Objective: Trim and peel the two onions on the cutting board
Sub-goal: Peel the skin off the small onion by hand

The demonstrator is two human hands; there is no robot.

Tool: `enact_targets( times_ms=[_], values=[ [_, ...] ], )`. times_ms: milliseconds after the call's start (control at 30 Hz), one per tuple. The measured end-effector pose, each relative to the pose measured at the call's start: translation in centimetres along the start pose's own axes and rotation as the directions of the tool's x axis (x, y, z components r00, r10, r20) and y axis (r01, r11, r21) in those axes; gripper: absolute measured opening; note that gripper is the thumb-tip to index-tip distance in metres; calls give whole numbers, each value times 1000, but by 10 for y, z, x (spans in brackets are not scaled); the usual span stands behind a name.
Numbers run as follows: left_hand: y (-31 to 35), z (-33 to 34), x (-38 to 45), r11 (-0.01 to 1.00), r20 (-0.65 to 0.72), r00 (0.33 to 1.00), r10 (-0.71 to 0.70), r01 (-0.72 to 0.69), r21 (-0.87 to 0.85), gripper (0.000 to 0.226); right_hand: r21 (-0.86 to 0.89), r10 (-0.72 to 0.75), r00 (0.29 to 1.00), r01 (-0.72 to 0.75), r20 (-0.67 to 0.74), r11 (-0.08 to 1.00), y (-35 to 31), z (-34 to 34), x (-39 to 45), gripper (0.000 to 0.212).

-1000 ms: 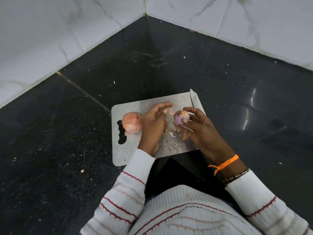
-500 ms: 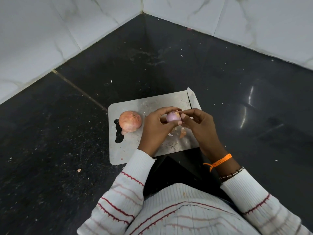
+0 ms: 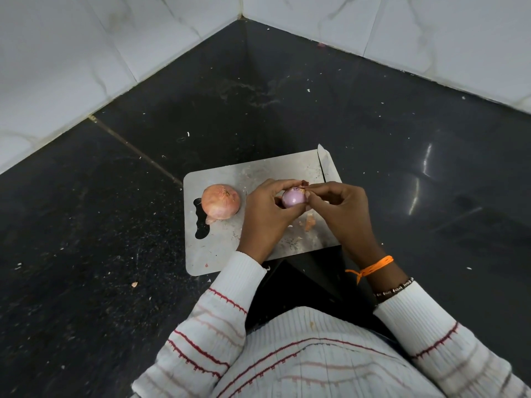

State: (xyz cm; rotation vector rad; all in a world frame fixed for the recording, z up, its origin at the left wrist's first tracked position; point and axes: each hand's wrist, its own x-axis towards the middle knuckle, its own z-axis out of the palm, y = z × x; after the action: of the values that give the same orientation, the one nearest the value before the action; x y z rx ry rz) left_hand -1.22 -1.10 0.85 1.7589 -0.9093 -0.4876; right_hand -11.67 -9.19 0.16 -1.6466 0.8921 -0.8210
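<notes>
Sitting over a dark speckled stone surface (image 3: 86,254) that runs back to a corner of white marble wall tiles (image 3: 71,53), I have a steel cutting board (image 3: 209,254) flat on it just ahead of me. Whether that stone is a floor or a tabletop I cannot tell from here. A knife blade (image 3: 326,165) lies along the board's far right edge, its handle hidden behind my hands.

The unpeeled onion (image 3: 220,201) rests on the left of the board beside the handle cut-out, its papery orange skin all on and a loose flap trailing at its base. My left hand (image 3: 265,216) curls around the smaller purple onion (image 3: 293,197), cupping it just above the board's middle. My right hand (image 3: 339,208) pinches a scrap of dry skin at that onion's top end. Most of its glossy purple flesh already shows, so I judge this one nearly peeled and the other not started. Bits of peel (image 3: 309,224) lie on the board below.

The risks I see: the slick bare onion could squirt out of my grip if I tug hard, and roll off the board. The scrap could tear short, leaving a stub. The round onion at left could roll if I nudge the board.
</notes>
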Motion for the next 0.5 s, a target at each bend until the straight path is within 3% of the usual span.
enact_targets(
  times_ms=[267, 500],
  values=[
    [0, 3, 1, 1000, -21, 1000, 8, -7, 13, 31, 5, -10, 1000, 10, 8, 1000, 3, 1, 2, 14],
    [-2, 5, 1, 1000, -4, 1000, -2, 2, -15, 33, -101, -66, 997, 61, -45, 993, 5, 1, 3, 11]
  ],
)
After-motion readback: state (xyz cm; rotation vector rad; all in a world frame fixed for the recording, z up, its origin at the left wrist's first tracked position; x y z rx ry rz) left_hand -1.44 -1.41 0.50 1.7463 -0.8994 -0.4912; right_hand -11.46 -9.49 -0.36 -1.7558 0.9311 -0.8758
